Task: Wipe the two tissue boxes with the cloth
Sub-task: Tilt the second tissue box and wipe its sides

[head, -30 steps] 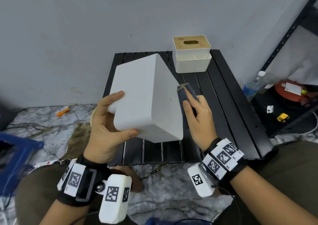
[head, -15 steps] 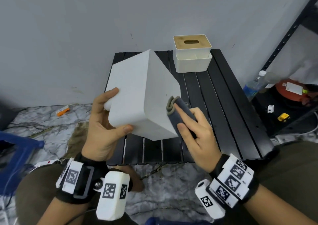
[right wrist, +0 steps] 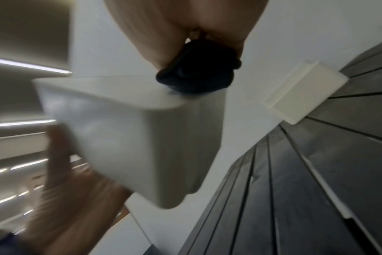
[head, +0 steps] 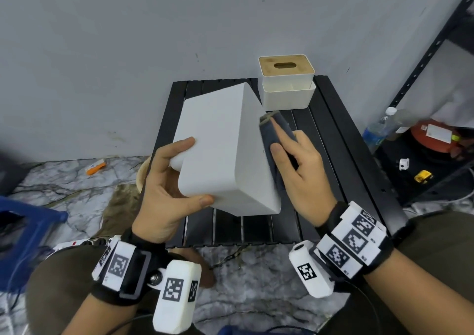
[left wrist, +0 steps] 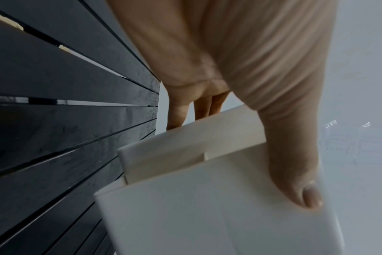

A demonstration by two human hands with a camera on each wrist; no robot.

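My left hand (head: 169, 178) grips a plain white tissue box (head: 223, 150) by its near end, tilted and lifted above the black slatted table (head: 343, 139); the thumb (left wrist: 294, 172) lies on the box's end face (left wrist: 207, 215). With straight fingers, my right hand (head: 297, 165) presses a folded dark blue cloth (head: 272, 132) against the box's right side. In the right wrist view the cloth (right wrist: 199, 69) sits on the white box (right wrist: 129, 138). A second white tissue box with a wooden lid (head: 286, 80) stands at the table's back edge.
A grey wall rises directly behind the table. A black metal shelf (head: 420, 60) at the right holds a plastic bottle (head: 379, 127) and a red object (head: 436, 137). A blue stool (head: 23, 219) stands at the left on the marble floor.
My right hand slid the cloth down the box's right side toward me, then back up toward the far end. My left hand tilted and shifted the box slightly.
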